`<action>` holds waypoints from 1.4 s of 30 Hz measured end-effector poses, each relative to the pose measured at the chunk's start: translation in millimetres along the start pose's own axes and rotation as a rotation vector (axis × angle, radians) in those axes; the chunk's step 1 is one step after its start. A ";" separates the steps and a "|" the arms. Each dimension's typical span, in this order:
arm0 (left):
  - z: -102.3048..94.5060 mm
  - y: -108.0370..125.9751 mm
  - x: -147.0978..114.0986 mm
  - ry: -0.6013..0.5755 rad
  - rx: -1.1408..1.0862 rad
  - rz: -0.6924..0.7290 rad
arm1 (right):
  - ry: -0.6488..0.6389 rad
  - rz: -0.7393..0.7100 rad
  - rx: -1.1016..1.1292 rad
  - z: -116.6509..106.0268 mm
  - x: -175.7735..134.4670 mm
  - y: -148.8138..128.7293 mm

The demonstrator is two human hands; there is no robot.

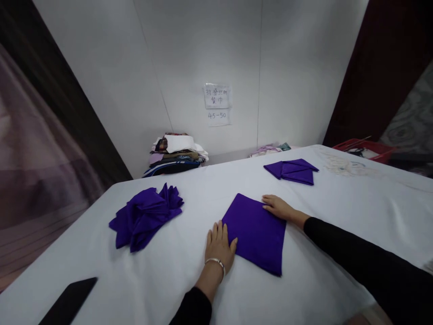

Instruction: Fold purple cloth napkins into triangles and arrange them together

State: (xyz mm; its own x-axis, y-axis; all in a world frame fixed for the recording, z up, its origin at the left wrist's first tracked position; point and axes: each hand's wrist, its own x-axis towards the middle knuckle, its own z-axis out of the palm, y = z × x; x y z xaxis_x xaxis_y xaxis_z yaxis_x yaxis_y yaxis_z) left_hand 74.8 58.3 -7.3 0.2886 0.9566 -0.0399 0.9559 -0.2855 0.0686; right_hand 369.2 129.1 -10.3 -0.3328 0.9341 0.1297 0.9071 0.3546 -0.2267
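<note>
A purple cloth napkin (256, 234), folded to a flat square, lies at an angle on the white tablecloth in front of me. My left hand (219, 246), with a silver bangle at the wrist, rests flat on its left edge with the fingers stretched out. At the upper right edge, my right hand (276, 206) lies with its fingers extended over the cloth. To the left sits a loose heap of crumpled purple napkins (145, 216). Farther back on the right is another purple napkin (292, 171), folded into a pointed shape.
A dark flat object (69, 300) lies at the table's near left. Beyond the far edge are a pile of folded clothes (179, 153), more fabric (269, 150) and a red basket (380, 153). Paper signs (217, 104) hang on the white wall.
</note>
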 end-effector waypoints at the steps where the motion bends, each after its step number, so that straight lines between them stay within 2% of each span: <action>1: 0.8 -0.8 0.6 -0.001 -0.002 0.002 | 0.026 0.017 -0.016 -3.4 -11.2 -0.5; 4: 2.0 -4.5 4.0 -0.003 -0.013 0.014 | -0.009 0.160 -0.051 -14.6 -32.2 -5.1; 8: -4.5 -13.5 14.5 -0.006 -0.017 0.068 | -0.161 0.348 -0.003 -30.1 -29.3 -8.7; 12: -15.7 -22.3 28.5 -0.025 -0.013 0.034 | -0.213 0.432 0.085 -41.4 -19.5 -9.7; 15: -20.2 -20.6 31.3 0.004 -0.018 -0.030 | -0.222 0.488 0.184 -44.7 -26.9 -13.3; 17: -20.5 -12.5 26.2 0.052 -0.029 -0.026 | -0.211 0.527 0.262 -43.8 -40.0 -16.3; 19: -19.5 1.9 15.1 0.080 -0.068 0.041 | -0.204 0.555 0.343 -41.3 -57.2 -18.8; 25: -12.8 65.9 -35.6 0.035 -0.209 0.466 | -0.108 0.588 1.037 -40.1 -105.9 -31.8; 28: -6.6 87.7 -52.0 0.037 -0.224 0.557 | -0.056 0.565 1.165 -46.1 -123.3 -47.3; 30: -2.9 93.2 -56.2 0.041 -0.232 0.573 | -0.049 0.527 1.196 -49.4 -133.6 -57.6; 34: -2.5 84.7 -52.4 0.033 -0.172 0.557 | -0.116 0.478 1.222 -49.6 -149.1 -72.5; 39: -10.1 51.2 -43.6 0.055 -0.060 0.481 | -0.196 0.431 1.277 -48.9 -155.8 -96.5; 42: -11.0 31.9 -45.9 0.066 -0.048 0.410 | -0.261 0.337 1.320 -50.1 -158.8 -113.5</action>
State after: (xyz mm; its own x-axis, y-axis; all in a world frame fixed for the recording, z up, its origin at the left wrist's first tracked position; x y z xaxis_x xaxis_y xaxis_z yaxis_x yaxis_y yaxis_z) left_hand 91.4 6.0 7.7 0.6390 0.7665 0.0645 0.7587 -0.6419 0.1114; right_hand 332.0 -61.6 43.1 -0.3197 0.9104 -0.2625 0.0887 -0.2471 -0.9649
